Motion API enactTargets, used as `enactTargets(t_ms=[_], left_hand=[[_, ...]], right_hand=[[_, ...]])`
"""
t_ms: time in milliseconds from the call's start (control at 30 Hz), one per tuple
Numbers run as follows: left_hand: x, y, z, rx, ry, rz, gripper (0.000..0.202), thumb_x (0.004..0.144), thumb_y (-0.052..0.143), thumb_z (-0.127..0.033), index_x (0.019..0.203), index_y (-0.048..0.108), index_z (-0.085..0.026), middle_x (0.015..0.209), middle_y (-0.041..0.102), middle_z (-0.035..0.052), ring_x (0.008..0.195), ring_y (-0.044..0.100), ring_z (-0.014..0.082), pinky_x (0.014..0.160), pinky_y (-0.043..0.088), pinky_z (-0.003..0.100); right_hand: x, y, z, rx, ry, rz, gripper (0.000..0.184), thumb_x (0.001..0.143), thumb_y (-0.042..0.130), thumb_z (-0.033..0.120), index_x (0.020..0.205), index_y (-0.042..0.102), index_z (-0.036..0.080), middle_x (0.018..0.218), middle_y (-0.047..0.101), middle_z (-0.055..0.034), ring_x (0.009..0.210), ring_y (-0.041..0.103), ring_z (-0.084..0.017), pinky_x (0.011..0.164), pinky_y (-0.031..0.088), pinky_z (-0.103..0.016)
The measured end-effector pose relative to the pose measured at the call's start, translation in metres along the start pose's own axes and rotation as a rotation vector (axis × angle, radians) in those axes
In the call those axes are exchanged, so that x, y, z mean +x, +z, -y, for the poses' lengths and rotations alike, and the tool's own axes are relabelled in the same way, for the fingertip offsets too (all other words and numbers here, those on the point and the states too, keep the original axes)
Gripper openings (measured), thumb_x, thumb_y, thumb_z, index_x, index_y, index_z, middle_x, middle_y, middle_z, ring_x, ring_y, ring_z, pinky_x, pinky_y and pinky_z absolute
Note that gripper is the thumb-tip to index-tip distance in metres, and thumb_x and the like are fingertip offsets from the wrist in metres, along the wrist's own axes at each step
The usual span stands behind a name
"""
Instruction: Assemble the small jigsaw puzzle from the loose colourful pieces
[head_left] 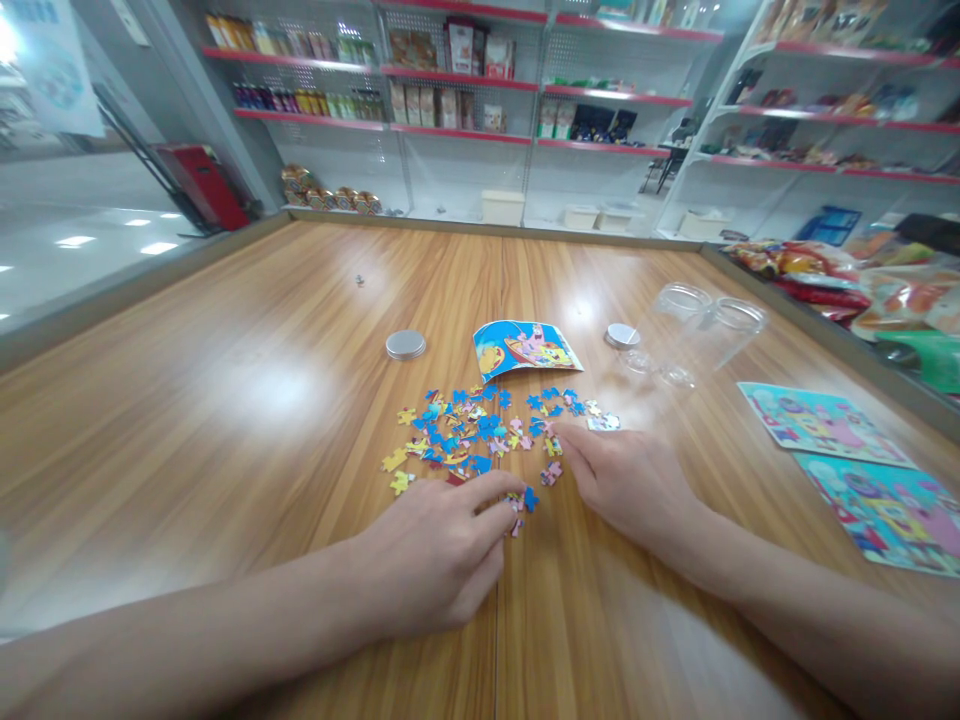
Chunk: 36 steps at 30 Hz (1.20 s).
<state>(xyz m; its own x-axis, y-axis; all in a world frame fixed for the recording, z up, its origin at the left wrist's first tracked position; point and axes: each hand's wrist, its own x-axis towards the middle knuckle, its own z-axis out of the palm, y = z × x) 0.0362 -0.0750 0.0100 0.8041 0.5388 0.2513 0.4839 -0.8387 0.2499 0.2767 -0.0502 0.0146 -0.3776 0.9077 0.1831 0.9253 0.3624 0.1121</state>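
A single camera, worn on the head, looks forward and down across the table (225,400) from its near edge. The puzzle pieces (480,430) lie close below the lens; the shelves (450,130) stand far off along the top.

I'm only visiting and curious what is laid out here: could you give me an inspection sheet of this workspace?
Surface: glossy wooden table, with glare patches.
Job's things: loose puzzle pieces scattered mid-table; picture card just behind them.
Clutter: two clear lidless jars; left lid and right lid flank the card; picture sheets at the right edge.
Grippers: left hand has fingertips on the nearest pieces, grip unclear; right hand is open, fingertips at the pile's right side.
Cables: nothing seen.
Surroundings: shop shelves of packaged goods; snack packets at right.
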Motion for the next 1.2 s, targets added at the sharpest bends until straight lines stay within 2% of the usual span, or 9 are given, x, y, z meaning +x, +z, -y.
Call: enactTargets(t_ms=[133, 267, 600, 667, 833, 1067, 1200], left_hand=[[0.0, 0.0, -0.0002, -0.002, -0.021, 0.022, 0.023, 0.092, 0.042, -0.014, 0.105, 0.061, -0.017, 0.125, 0.063, 0.01, 0.094, 0.07, 0.0243, 0.072, 0.061, 0.042], [-0.0003, -0.0003, -0.0012, 0.001, -0.029, 0.024, 0.024, 0.093, 0.041, -0.014, 0.106, 0.06, -0.017, 0.126, 0.062, 0.0095, 0.094, 0.07, 0.024, 0.074, 0.061, 0.042], [0.0003, -0.0008, -0.0011, 0.025, -0.055, 0.072, 0.024, 0.091, 0.043, -0.015, 0.106, 0.062, -0.017, 0.118, 0.06, 0.0111, 0.091, 0.067, 0.0246, 0.072, 0.061, 0.043], [0.0008, -0.0011, -0.0008, 0.029, -0.061, 0.077, 0.024, 0.091, 0.043, -0.015, 0.106, 0.062, -0.018, 0.116, 0.06, 0.011, 0.09, 0.067, 0.0246, 0.071, 0.061, 0.044], [0.0015, -0.0006, -0.0002, 0.036, -0.066, 0.053, 0.024, 0.092, 0.043, -0.016, 0.105, 0.063, -0.019, 0.12, 0.058, 0.0108, 0.085, 0.067, 0.0235, 0.068, 0.06, 0.043], [-0.0033, 0.0021, -0.0005, -0.008, -0.109, -0.005, 0.022, 0.09, 0.046, -0.018, 0.102, 0.065, -0.021, 0.13, 0.052, 0.0111, 0.064, 0.06, 0.0141, 0.063, 0.06, 0.039], [-0.0029, 0.0014, 0.0007, 0.013, -0.051, -0.051, 0.023, 0.089, 0.047, -0.015, 0.102, 0.065, -0.019, 0.129, 0.053, 0.012, 0.066, 0.062, 0.0165, 0.061, 0.059, 0.041]], right_hand=[[0.0015, 0.0024, -0.0009, 0.065, 0.064, -0.039, 0.034, 0.102, 0.042, 0.044, 0.115, 0.068, 0.027, 0.077, 0.075, -0.0042, 0.068, 0.071, -0.024, 0.054, 0.029, -0.03], [0.0034, 0.0045, -0.0031, 0.092, 0.074, -0.008, 0.039, 0.096, 0.051, 0.053, 0.118, 0.067, 0.026, 0.076, 0.075, -0.0047, 0.069, 0.071, -0.025, 0.055, 0.031, -0.03], [0.0039, 0.0043, -0.0027, 0.172, 0.076, -0.003, 0.032, 0.094, 0.048, 0.032, 0.118, 0.068, 0.028, 0.076, 0.075, -0.0033, 0.067, 0.069, -0.022, 0.058, 0.036, -0.029], [0.0038, 0.0047, -0.0027, 0.178, 0.086, 0.0, 0.031, 0.095, 0.047, 0.034, 0.118, 0.068, 0.028, 0.077, 0.075, -0.0035, 0.067, 0.07, -0.022, 0.058, 0.036, -0.029], [0.0046, 0.0072, -0.0058, 0.18, 0.127, -0.016, 0.035, 0.097, 0.049, 0.05, 0.116, 0.07, 0.029, 0.081, 0.077, -0.0047, 0.071, 0.071, -0.024, 0.059, 0.037, -0.03], [0.0029, 0.0082, -0.0051, 0.301, 0.036, -0.023, 0.028, 0.097, 0.049, 0.034, 0.111, 0.074, 0.034, 0.081, 0.077, 0.0004, 0.066, 0.069, -0.018, 0.059, 0.037, -0.028], [0.0013, 0.0082, -0.0022, 0.323, -0.011, -0.038, 0.027, 0.095, 0.052, 0.031, 0.108, 0.075, 0.035, 0.078, 0.076, 0.0011, 0.066, 0.068, -0.017, 0.059, 0.036, -0.028]])
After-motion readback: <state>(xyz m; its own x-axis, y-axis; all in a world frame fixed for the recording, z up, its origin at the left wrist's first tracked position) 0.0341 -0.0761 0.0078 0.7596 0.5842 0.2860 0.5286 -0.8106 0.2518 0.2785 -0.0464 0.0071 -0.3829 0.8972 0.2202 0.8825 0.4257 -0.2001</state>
